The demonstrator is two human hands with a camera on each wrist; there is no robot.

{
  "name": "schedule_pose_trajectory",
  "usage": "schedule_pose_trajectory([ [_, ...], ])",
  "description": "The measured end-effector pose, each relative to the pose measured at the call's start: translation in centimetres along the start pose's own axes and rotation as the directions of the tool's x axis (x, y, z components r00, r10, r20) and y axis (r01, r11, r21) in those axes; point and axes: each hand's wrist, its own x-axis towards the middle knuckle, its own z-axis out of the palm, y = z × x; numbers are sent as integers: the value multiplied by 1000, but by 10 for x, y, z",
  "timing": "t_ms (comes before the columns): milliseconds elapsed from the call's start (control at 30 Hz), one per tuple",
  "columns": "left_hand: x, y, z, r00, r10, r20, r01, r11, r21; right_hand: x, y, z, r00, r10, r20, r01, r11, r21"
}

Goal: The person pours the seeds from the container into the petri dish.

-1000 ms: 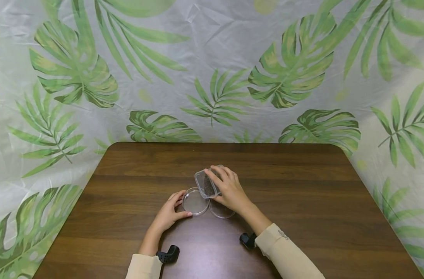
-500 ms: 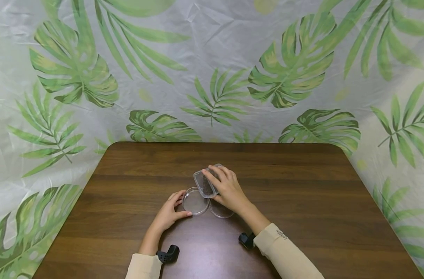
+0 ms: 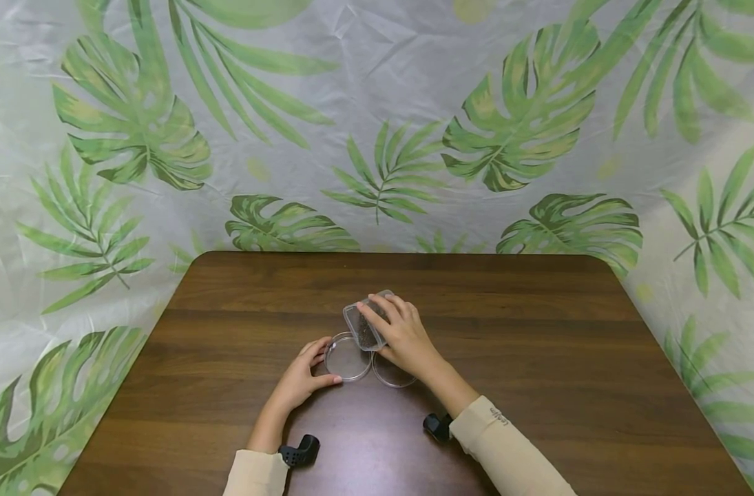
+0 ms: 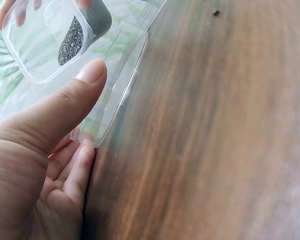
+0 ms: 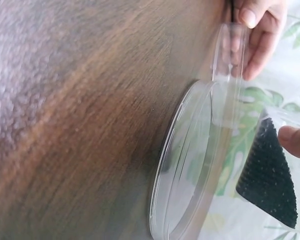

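My right hand (image 3: 404, 336) grips plastic tub (image 3: 353, 318), tilted above table; left hand (image 3: 301, 377) curls round left petri dish (image 3: 348, 361), right petri dish (image 3: 394, 377) beside. Granules (image 4: 71, 44) in tub, 0 visible in dishes: likely none out yet.

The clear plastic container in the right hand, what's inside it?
The tilted container holds small dark grains. Fingers of the right hand cover part of it, so what lies behind them can't be seen.

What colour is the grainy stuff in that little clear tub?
Dark grey to black, with lighter specks; the grains show best in the left wrist view.
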Motion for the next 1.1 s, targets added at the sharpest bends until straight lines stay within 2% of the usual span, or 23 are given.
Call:
schedule_pose_trajectory([
  [267,-1,2,-1,1000,-17,11,17,1000,21,1,-1,-1,1000,-6,14,6,1000,-26],
  [833,-1,1,0,1000,8,5,-8,1000,7,3,-2,-1,1000,-6,13,6,999,-34],
  [1100,-1,3,0,1000,-12,7,12,1000,12,4,-2,-2,1000,-10,5,10,999,-36],
])
